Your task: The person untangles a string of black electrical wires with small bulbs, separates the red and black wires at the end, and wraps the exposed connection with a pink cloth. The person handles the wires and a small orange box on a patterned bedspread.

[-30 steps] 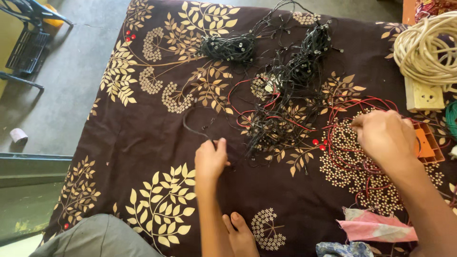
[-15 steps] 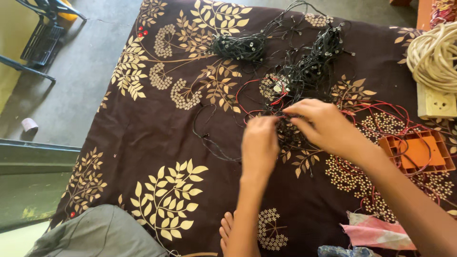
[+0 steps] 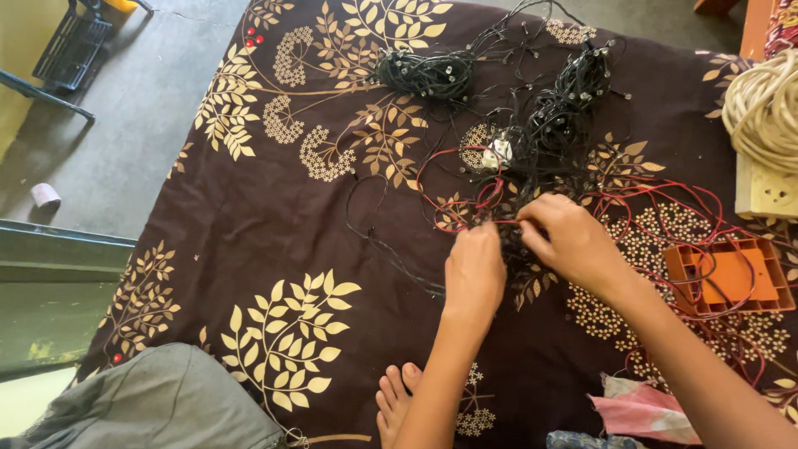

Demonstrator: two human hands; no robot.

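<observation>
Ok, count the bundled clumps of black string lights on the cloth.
2: one bundle near the cloth's far edge, another bundle to its right. Loose tangled wire near both hands may hide more.

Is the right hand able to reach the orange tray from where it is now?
Probably yes. The orange tray lies beside the right hand, with only loose red wires across it.

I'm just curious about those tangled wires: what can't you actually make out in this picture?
Head view:
- Left hand fingertips: turned away, so its grip on the red wire is unclear.
- Black wire tangle: strands too fine to trace.
- Cream rope coil: cut off by the right edge.
- Orange tray: contents unclear under crossing wires.
</observation>
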